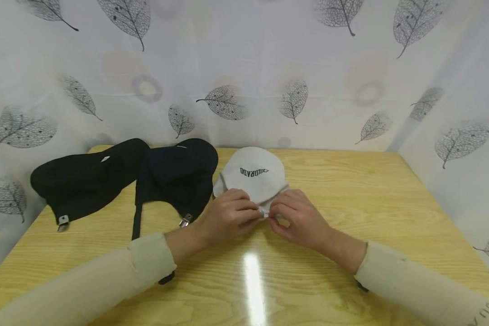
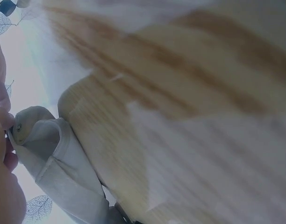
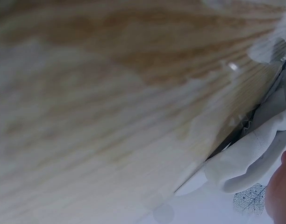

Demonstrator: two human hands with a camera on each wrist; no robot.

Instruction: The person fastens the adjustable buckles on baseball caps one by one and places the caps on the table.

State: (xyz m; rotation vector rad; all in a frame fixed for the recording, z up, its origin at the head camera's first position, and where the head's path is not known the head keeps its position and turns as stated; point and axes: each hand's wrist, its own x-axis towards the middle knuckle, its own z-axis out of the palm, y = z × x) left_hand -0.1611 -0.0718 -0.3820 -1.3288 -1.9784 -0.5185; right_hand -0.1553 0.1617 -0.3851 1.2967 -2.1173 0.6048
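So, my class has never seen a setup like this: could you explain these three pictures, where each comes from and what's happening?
There is no machine, just a person's bare left hand and right hand. The wide picture comes from a camera on the head; the two tilted close-ups come from one on each wrist. On the wooden table lie a black cap and a navy cap. Both hands pinch a white cap at its near end, by a small silvery clasp.

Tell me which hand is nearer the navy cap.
Left: the left hand is just right of the navy cap; the right hand is farther right, holding the white cap.
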